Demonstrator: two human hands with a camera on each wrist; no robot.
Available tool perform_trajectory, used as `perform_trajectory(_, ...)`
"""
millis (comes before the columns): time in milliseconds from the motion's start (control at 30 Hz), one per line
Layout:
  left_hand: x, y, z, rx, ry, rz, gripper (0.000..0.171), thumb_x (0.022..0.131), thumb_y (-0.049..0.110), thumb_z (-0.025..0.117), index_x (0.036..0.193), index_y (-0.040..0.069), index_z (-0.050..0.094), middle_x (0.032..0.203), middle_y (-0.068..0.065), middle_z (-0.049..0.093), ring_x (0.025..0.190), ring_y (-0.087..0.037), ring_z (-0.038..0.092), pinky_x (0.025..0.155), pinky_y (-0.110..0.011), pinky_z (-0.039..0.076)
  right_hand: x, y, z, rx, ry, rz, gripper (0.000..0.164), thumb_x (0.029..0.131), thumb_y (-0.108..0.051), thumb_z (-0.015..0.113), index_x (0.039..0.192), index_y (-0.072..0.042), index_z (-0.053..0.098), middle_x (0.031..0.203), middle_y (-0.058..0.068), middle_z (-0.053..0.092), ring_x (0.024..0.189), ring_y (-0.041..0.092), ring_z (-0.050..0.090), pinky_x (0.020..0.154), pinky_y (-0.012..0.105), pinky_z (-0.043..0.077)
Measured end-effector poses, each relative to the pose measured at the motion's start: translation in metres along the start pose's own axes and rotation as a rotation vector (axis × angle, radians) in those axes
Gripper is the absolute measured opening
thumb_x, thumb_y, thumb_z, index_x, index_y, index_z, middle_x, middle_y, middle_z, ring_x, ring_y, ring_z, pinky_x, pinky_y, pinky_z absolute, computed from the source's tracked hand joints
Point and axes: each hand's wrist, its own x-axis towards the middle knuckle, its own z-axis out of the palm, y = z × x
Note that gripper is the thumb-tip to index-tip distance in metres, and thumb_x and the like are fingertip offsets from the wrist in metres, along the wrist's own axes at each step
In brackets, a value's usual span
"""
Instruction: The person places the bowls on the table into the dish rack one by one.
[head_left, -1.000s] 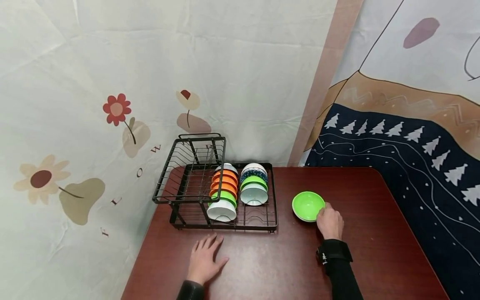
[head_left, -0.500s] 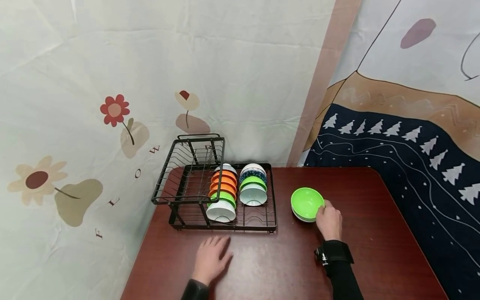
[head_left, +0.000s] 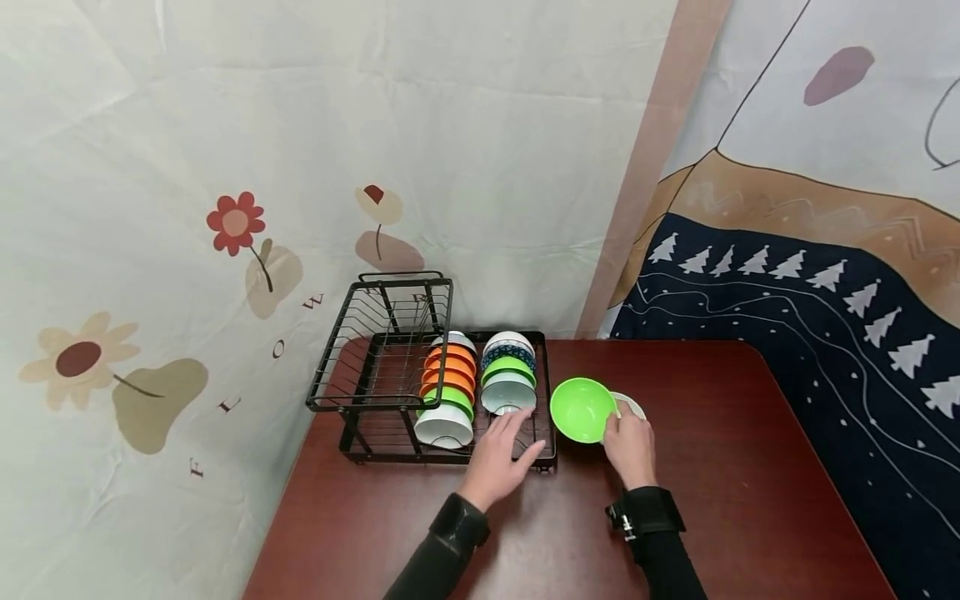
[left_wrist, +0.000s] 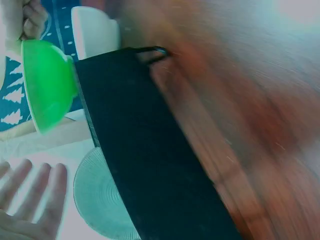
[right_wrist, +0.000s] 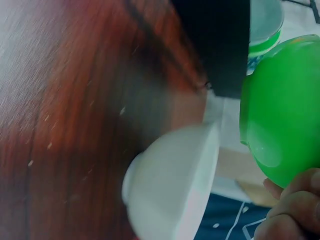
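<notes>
My right hand (head_left: 631, 448) pinches a bright green bowl (head_left: 582, 410) by its rim, thumb and fingers at the right side. The right wrist view has the green bowl (right_wrist: 285, 112) raised and apart from a white bowl (right_wrist: 172, 180), which stands on the table. My left hand (head_left: 497, 460) reaches over the front of the black dish rack (head_left: 450, 457), fingers spread and holding nothing. Just beyond its fingertips, a pale bowl (head_left: 509, 392) stands on edge at the front of the right row. In the left wrist view, the left fingers (left_wrist: 32, 187) extend beside that ribbed pale bowl (left_wrist: 102, 197).
The rack's left row has several bowls on edge, including an orange bowl (head_left: 448, 379) and a white bowl (head_left: 444, 427) in front. Behind the pale bowl stand another green bowl (head_left: 508, 367) and patterned ones. An upper wire basket (head_left: 375, 400) overhangs the left. Patterned cloth (head_left: 787, 317) hangs behind the table.
My right hand has lifted the green bowl off the white one and carried it left toward the rack. My left hand has moved right and forward from the table to the rack's front.
</notes>
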Motion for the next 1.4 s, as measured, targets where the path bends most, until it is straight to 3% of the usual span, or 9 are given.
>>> perform_trajectory(167,0.017,-0.007,0.008,-0.172,-0.049,-0.158,0.070,0.113,0.047,0.057,0.169,0.007,0.042,0.161,-0.026,0.057,0.146,-0.046,0.059,0.118,-0.067,0.051,-0.001,0.001,0.031,0.003,0.023,-0.059,0.037,0.106,-0.015,0.052,0.131,0.001,0.073,0.105,0.031,0.080,0.095,0.059,0.073,0.078,0.069,0.056)
perform_trajectory(300,0.021,-0.041,0.046,-0.236,-0.010,-0.181,0.073,0.114,0.054,0.051,0.171,0.010,0.036,0.161,-0.027,0.058,0.144,-0.046,0.061,0.115,-0.064,0.055,-0.010,-0.013,0.045,0.015,-0.004,-0.111,0.035,0.106,-0.014,0.054,0.130,0.003,0.072,0.110,0.031,0.079,0.095,0.056,0.075,0.079,0.064,0.059)
perform_trajectory(500,0.025,-0.090,0.098,-0.247,0.073,-0.217,0.058,0.105,0.016,0.062,0.160,0.017,0.045,0.139,-0.020,0.073,0.122,-0.031,0.073,0.097,-0.045,0.063,-0.024,-0.058,0.031,0.066,-0.046,-0.127,0.035,0.106,-0.011,0.055,0.130,0.008,0.072,0.110,0.033,0.079,0.095,0.055,0.074,0.079,0.066,0.059)
perform_trajectory(600,0.025,-0.095,0.103,-0.260,0.074,-0.250,0.061,0.092,0.001,0.059,0.151,0.014,0.048,0.134,-0.019,0.075,0.117,-0.028,0.074,0.094,-0.042,0.062,-0.020,-0.034,0.050,0.038,-0.044,-0.127,0.034,0.106,-0.014,0.056,0.132,0.003,0.072,0.110,0.030,0.080,0.095,0.053,0.075,0.079,0.063,0.060)
perform_trajectory(833,0.025,-0.082,0.096,-0.230,0.116,-0.257,0.057,0.089,-0.005,0.054,0.144,0.009,0.048,0.129,-0.020,0.075,0.116,-0.029,0.075,0.096,-0.042,0.062,-0.014,0.007,0.079,0.019,-0.039,-0.183,0.034,0.110,-0.022,0.056,0.135,-0.004,0.072,0.109,0.026,0.081,0.090,0.049,0.077,0.071,0.056,0.061)
perform_trajectory(967,0.028,-0.071,0.082,-0.165,0.176,-0.191,0.058,0.088,-0.009,0.052,0.144,0.007,0.050,0.130,-0.019,0.075,0.117,-0.031,0.075,0.097,-0.044,0.063,-0.022,-0.044,0.037,0.041,-0.063,-0.163,0.035,0.108,-0.025,0.064,0.135,-0.004,0.073,0.085,0.015,0.076,0.071,0.035,0.069,0.064,0.045,0.053)
perform_trajectory(1100,0.034,-0.087,0.082,-0.125,0.217,-0.175,0.063,0.089,-0.011,0.054,0.147,0.014,0.052,0.133,-0.014,0.076,0.115,-0.031,0.078,0.095,-0.048,0.066,-0.026,-0.079,-0.010,-0.023,-0.084,-0.100,0.049,0.104,-0.034,0.075,0.146,-0.009,0.069,0.073,0.000,0.058,0.063,0.014,0.049,0.061,0.034,0.039)
perform_trajectory(1267,0.042,-0.094,0.068,-0.032,0.299,-0.091,0.069,0.090,-0.014,0.060,0.151,0.016,0.057,0.134,-0.014,0.076,0.104,-0.037,0.080,0.086,-0.051,0.068,-0.024,-0.050,-0.041,-0.047,-0.049,-0.044,0.083,0.094,-0.037,0.085,0.166,-0.014,0.050,0.113,0.013,0.067,0.107,0.031,0.061,0.079,0.050,0.052)
perform_trajectory(1400,0.048,-0.087,0.045,0.035,0.335,-0.015,0.066,0.089,-0.016,0.062,0.148,0.014,0.061,0.136,-0.012,0.073,0.103,-0.037,0.078,0.087,-0.048,0.068,-0.027,-0.021,-0.067,-0.070,-0.177,0.046,0.119,0.087,-0.045,0.091,0.178,-0.015,0.019,0.164,0.029,0.043,0.155,0.051,0.036,0.116,0.077,0.037)
